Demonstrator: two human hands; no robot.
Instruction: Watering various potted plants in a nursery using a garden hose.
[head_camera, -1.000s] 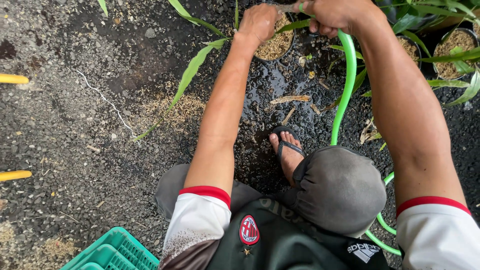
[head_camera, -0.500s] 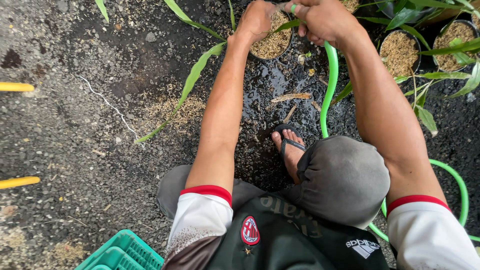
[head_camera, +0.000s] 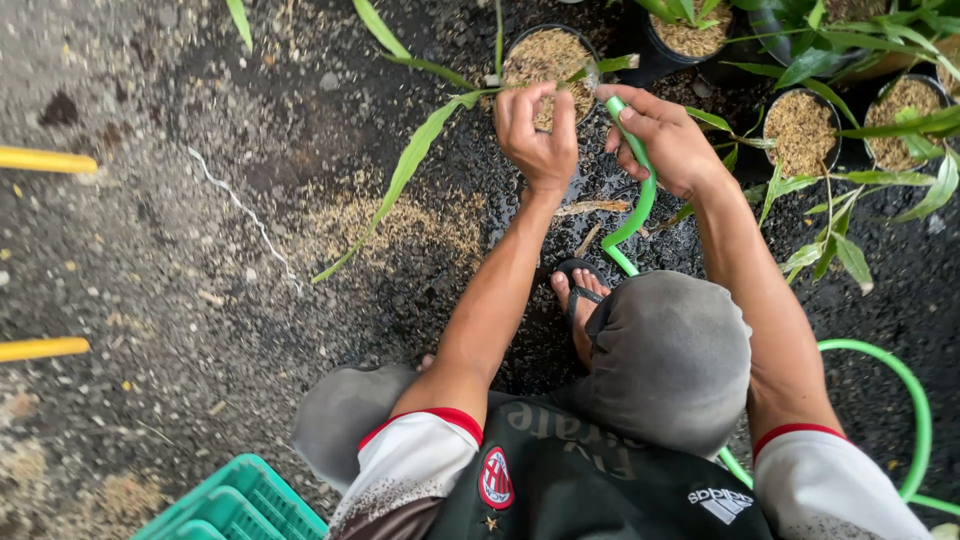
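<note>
I squat on wet dark ground. My left hand (head_camera: 537, 132) reaches into a black pot (head_camera: 508, 52) filled with tan husk, its fingers bent around the base of a long-leaved seedling (head_camera: 415, 160). Beside it my right hand (head_camera: 668, 142) grips the end of a green hose (head_camera: 640, 205), nozzle end pointing toward the pot's rim. The hose curves back past my sandalled foot (head_camera: 578, 300) and loops behind my right side (head_camera: 915, 420).
More black pots with husk and green plants stand at the right (head_camera: 800, 130) and at the back (head_camera: 690, 35). Spilled husk (head_camera: 400, 225) lies left of the pot. A green plastic crate (head_camera: 235, 505) sits at the lower left. Two yellow bars (head_camera: 45, 160) lie at the left edge.
Both hands have drawn lower in view, toward me. The left hand has curled onto the seedling in the pot. The right hand has brought the hose end up beside the pot.
</note>
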